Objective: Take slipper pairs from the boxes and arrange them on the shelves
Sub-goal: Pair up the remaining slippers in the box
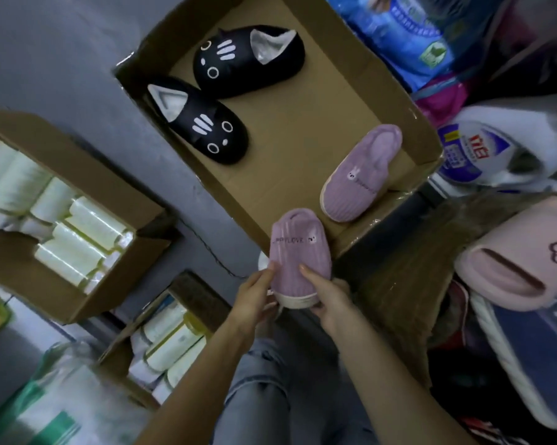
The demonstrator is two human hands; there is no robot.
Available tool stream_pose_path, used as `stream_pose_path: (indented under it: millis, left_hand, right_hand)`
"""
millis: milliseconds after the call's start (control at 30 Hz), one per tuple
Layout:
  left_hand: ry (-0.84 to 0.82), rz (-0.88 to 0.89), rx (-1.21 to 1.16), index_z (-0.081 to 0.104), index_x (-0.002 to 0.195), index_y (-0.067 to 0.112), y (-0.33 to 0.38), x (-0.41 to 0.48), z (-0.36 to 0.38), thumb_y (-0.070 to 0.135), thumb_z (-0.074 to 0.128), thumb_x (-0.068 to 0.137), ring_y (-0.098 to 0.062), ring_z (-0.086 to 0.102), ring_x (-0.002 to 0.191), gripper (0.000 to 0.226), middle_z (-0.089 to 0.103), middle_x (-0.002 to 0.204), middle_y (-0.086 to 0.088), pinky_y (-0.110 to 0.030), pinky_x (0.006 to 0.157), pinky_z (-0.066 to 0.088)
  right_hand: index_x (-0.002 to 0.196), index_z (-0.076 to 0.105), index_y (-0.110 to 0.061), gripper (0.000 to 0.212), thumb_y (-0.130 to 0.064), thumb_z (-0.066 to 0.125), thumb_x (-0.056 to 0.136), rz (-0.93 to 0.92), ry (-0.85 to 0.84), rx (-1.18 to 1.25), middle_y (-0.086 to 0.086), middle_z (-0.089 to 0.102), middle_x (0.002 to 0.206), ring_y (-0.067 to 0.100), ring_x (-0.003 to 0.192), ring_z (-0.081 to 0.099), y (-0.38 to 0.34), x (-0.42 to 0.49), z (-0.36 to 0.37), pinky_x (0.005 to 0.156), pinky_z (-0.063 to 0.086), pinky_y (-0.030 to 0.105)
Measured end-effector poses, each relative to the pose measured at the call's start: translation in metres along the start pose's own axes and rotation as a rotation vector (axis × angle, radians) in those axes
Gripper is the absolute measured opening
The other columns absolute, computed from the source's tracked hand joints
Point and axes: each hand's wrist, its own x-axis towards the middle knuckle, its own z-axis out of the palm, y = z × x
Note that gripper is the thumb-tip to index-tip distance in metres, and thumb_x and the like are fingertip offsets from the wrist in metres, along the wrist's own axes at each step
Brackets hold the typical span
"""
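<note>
So both hands are on one purple slipper [291, 261], held up at the near edge of the big cardboard box [287, 181]; left hand [254, 297] grips its left side and right hand [330, 300] grips the right, fingers curled round the toe end with the pale sole facing the camera; there's some stitched lettering and a tiny bunny on top.

Its twin, the other purple slipper [360, 175], lies on the box floor just beyond, near the right wall; further back in the same box sit two black cat slippers, the near one [200, 123] and the far one [248, 59], touching each other and pointing opposite ways.

Off to the left on the grey floor there's a smaller box of pale rolls [78, 220]; on the right a pink slipper [521, 261] rests on a pile of packaged stuff; blue jeans [270, 380] show below the arms.
</note>
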Motion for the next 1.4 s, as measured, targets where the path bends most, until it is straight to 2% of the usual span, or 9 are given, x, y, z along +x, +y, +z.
stream_pose_path:
  millis: [100, 233, 400, 633, 833, 1000, 1133, 1300, 1400]
  left_hand:
    - [0.017, 0.081, -0.066, 0.066, 0.105, 0.017, 0.017, -0.008, 0.004, 0.048, 0.045, 0.096, -0.021, 0.065, 0.093, 0.039, 0.069, 0.102, -0.005, -0.035, 0.085, 0.053]
    - [-0.020, 0.205, -0.009, 0.063, 0.115, 0.013, 0.055, -0.001, 0.018, 0.044, 0.041, 0.099, -0.022, 0.063, 0.095, 0.041, 0.067, 0.104, -0.004, -0.025, 0.074, 0.050]
    - [-0.024, 0.299, 0.278, 0.058, 0.106, 0.017, 0.091, 0.056, 0.046, 0.040, 0.050, 0.097, -0.019, 0.059, 0.095, 0.026, 0.060, 0.110, -0.005, -0.030, 0.083, 0.050]
    - [-0.096, 0.259, 0.566, 0.047, 0.134, 0.011, 0.106, 0.132, 0.077, 0.041, 0.053, 0.095, -0.019, 0.053, 0.109, 0.050, 0.052, 0.127, -0.006, -0.024, 0.079, 0.048]
    - [-0.138, 0.209, 0.476, 0.053, 0.124, 0.012, 0.089, 0.169, 0.100, 0.050, 0.059, 0.088, -0.024, 0.055, 0.117, 0.053, 0.057, 0.128, -0.009, -0.039, 0.103, 0.045]
    - [-0.100, 0.153, 0.397, 0.056, 0.112, 0.012, 0.084, 0.177, 0.122, 0.065, 0.075, 0.064, -0.023, 0.056, 0.113, 0.074, 0.059, 0.123, -0.008, -0.038, 0.101, 0.046]
    - [-0.152, 0.161, 0.342, 0.053, 0.127, 0.005, 0.085, 0.170, 0.135, 0.038, 0.073, 0.080, -0.018, 0.058, 0.104, 0.061, 0.061, 0.116, -0.004, -0.021, 0.075, 0.050]
    - [-0.141, 0.169, 0.136, 0.050, 0.132, 0.003, 0.100, 0.143, 0.141, 0.027, 0.075, 0.080, -0.024, 0.064, 0.106, 0.063, 0.065, 0.120, -0.010, -0.038, 0.093, 0.054]
    - [-0.177, 0.204, 0.060, 0.053, 0.129, 0.004, 0.111, 0.108, 0.138, 0.024, 0.071, 0.084, -0.021, 0.067, 0.103, 0.053, 0.068, 0.116, -0.009, -0.033, 0.088, 0.056]
  right_hand:
    - [0.105, 0.062, -0.017, 0.029, -0.023, 0.075, 0.079, -0.086, -0.056, 0.050, 0.001, 0.068, 0.094, 0.016, 0.081, 0.066, -0.029, -0.023, -0.005, 0.056, 0.053, 0.026]
    - [0.106, 0.066, -0.020, 0.031, -0.017, 0.076, 0.077, -0.360, -0.039, 0.129, 0.001, 0.072, 0.103, 0.018, 0.096, 0.069, -0.074, -0.043, -0.030, 0.084, 0.056, 0.034]
    - [0.104, 0.065, -0.031, 0.031, -0.016, 0.074, 0.078, -0.579, 0.102, 0.327, -0.003, 0.069, 0.112, 0.015, 0.104, 0.066, -0.116, -0.020, -0.067, 0.088, 0.053, 0.035]
    - [0.122, 0.060, -0.023, 0.044, -0.017, 0.072, 0.080, -0.518, 0.178, 0.605, -0.003, 0.067, 0.117, 0.014, 0.106, 0.065, -0.117, 0.037, -0.089, 0.086, 0.053, 0.033]
    - [0.128, 0.056, -0.023, 0.049, -0.018, 0.069, 0.081, -0.466, 0.165, 0.597, -0.003, 0.068, 0.118, 0.012, 0.104, 0.067, -0.097, 0.062, -0.101, 0.080, 0.054, 0.029]
    - [0.116, 0.061, -0.026, 0.038, -0.014, 0.070, 0.082, -0.432, 0.175, 0.601, -0.003, 0.069, 0.116, 0.013, 0.106, 0.066, -0.098, 0.071, -0.104, 0.090, 0.053, 0.033]
    - [0.125, 0.058, -0.023, 0.048, -0.016, 0.072, 0.079, -0.422, 0.176, 0.604, -0.002, 0.068, 0.117, 0.012, 0.105, 0.066, -0.104, 0.071, -0.100, 0.093, 0.052, 0.034]
    - [0.118, 0.058, -0.028, 0.041, -0.016, 0.071, 0.081, -0.371, 0.127, 0.650, -0.001, 0.066, 0.119, 0.014, 0.105, 0.066, -0.108, 0.059, -0.090, 0.088, 0.054, 0.032]
    - [0.121, 0.057, -0.028, 0.043, -0.019, 0.072, 0.082, -0.350, 0.079, 0.698, 0.001, 0.066, 0.122, 0.017, 0.108, 0.065, -0.115, 0.041, -0.084, 0.092, 0.053, 0.036]
